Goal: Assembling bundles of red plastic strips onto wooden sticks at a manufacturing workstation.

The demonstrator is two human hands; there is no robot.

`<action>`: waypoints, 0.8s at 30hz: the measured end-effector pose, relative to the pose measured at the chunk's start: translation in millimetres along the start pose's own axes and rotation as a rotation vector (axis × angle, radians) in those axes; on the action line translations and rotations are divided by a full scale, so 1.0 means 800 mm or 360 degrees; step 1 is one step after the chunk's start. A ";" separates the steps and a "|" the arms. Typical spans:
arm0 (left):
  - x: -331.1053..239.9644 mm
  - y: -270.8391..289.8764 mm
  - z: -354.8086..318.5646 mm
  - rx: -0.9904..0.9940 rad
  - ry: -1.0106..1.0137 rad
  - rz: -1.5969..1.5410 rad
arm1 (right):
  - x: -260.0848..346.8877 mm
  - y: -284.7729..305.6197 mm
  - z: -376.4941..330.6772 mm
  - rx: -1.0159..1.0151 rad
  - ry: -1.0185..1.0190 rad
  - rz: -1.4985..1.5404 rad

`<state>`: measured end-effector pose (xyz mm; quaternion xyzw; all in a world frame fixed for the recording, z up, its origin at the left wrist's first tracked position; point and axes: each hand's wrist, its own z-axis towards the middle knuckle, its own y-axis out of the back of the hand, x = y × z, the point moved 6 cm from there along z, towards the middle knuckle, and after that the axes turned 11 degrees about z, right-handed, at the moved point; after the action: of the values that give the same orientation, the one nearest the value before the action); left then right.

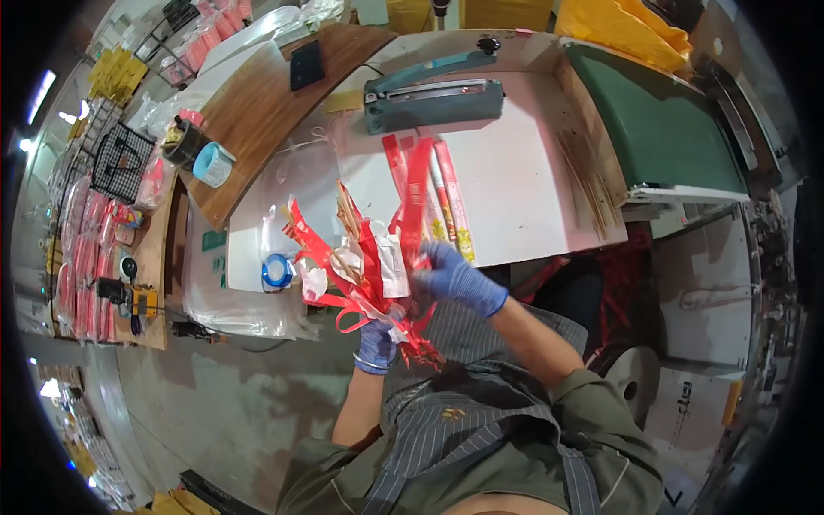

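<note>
My left hand (375, 345), in a blue glove, is closed around the lower part of a loose bundle of red and white paper strips (369, 266) with thin sticks among them. Its fingers are partly covered by the strips. To the right, my gloved right hand (459, 279) has its fingers closed at the lower end of a long, shiny red wrapper (415, 189) that points up over the table. Just beyond this hand, several slim red and pink printed packets (452, 197) lie side by side on the white tabletop (524, 180).
A grey-green impulse heat sealer (438, 105) stands at the back. Thin sticks (588, 184) lie along the right side wall, beside a green-topped surface (652, 112). At the left are a blue tape roll (276, 271), a light blue cup (214, 164) and a phone (306, 64) on a brown board (257, 112).
</note>
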<state>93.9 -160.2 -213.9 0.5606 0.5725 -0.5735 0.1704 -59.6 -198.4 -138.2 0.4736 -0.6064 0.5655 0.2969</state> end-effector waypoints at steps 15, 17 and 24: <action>-0.017 -0.049 -0.013 0.0127 -0.0114 0.0416 | 0.187 0.000 -0.056 -0.0331 0.1891 -0.1620; -0.025 -0.051 -0.006 0.0204 -0.0151 0.0163 | 0.134 -0.025 -0.058 -0.0057 0.1679 -0.1557; -0.019 -0.034 -0.016 -0.0165 0.0068 0.0323 | 0.178 0.041 -0.045 -0.0670 0.1232 -0.0303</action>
<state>81.5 -148.5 -185.1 0.6182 0.5452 -0.5108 0.2442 -149.4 -200.7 -17.4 0.2101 -0.5064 0.5356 0.6423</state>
